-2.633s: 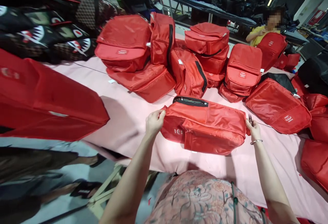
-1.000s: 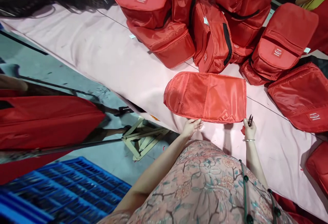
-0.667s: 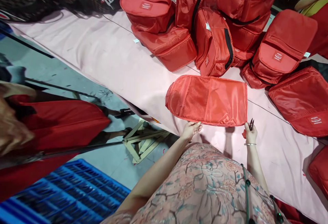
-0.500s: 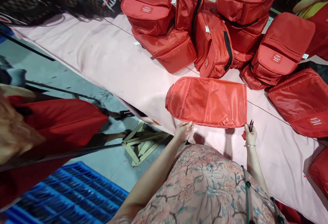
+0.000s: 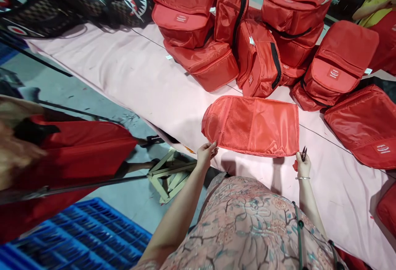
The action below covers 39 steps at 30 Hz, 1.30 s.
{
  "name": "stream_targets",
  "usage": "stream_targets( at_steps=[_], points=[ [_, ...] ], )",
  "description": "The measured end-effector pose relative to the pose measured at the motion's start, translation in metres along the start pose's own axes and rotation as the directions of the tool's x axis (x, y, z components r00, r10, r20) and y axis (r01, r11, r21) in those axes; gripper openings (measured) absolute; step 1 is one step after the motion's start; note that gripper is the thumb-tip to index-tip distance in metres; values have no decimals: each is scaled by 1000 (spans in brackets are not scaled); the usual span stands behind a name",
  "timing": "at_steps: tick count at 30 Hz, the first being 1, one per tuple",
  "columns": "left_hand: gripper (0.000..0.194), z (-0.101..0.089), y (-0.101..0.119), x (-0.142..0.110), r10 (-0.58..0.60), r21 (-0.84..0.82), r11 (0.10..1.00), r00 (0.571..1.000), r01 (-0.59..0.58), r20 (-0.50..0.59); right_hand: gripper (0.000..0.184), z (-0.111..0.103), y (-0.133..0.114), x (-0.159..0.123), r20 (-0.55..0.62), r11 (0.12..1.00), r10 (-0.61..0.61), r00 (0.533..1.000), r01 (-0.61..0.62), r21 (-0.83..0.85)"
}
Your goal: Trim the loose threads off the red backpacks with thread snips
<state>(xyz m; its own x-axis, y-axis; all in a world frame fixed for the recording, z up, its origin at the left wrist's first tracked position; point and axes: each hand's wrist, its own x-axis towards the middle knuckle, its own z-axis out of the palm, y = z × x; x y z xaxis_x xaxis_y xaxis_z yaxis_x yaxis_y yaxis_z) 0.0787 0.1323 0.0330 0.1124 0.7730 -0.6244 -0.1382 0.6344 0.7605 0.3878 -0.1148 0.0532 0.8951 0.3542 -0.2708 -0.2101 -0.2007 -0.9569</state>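
Left hand (image 5: 208, 154) has slid to eight o'clock, pinching the red bag (image 5: 251, 126), right hand (image 5: 303, 164) pinching at four, over pink worktop (image 5: 139, 80), grey floor (image 5: 62, 92) at nine.

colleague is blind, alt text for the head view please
A left hand and right hand hold the near edge of a round-ended red fabric bag; the right also holds dark pointed snips. More red fabric bags lie on pink cloth beyond.

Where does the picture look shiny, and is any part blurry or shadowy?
Head view: pale shine on the right half of the held red bag; head view: soft shadow on the pink cloth below it; head view: the person at the left edge is blurry.
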Motion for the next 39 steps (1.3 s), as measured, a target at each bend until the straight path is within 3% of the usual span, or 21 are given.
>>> stream_targets(
  at_steps=[4,11,15,19,24,30,34,36,37,39],
  points=[
    [40,0,2,2,16,-9,1000,999,-16,-31,48,0,-1,-1,-46,1000,18,999,-18,15],
    [31,1,3,2,13,-24,1000,999,-15,-53,46,-1,5,3,-14,998,38,999,-37,44],
    [24,-1,3,6,-1,-20,1000,997,-1,-74,44,2,-6,-3,-49,998,-4,999,0,-70],
    [20,-5,5,16,30,-49,998,991,-37,-130,34,5,-23,-21,64,967,-10,998,25,-253],
    [19,-1,14,22,79,-76,993,980,-94,-181,30,11,-32,-44,78,960,5,997,17,-281],
    [19,12,4,13,25,-35,999,991,-30,-128,33,10,-41,-55,30,958,20,999,-11,-288],
    [26,18,0,11,62,46,997,995,-59,-72,32,19,-65,-47,8,958,6,1000,-4,-285],
    [31,18,2,2,56,83,995,998,-55,-8,32,35,-83,-41,71,959,-15,997,34,-281],
    [34,18,3,-4,16,104,994,997,-24,78,33,45,-92,-39,126,959,-29,992,63,-276],
    [37,18,3,-17,25,60,998,998,-29,63,41,63,-105,-35,271,956,-59,961,133,-262]
  ],
)
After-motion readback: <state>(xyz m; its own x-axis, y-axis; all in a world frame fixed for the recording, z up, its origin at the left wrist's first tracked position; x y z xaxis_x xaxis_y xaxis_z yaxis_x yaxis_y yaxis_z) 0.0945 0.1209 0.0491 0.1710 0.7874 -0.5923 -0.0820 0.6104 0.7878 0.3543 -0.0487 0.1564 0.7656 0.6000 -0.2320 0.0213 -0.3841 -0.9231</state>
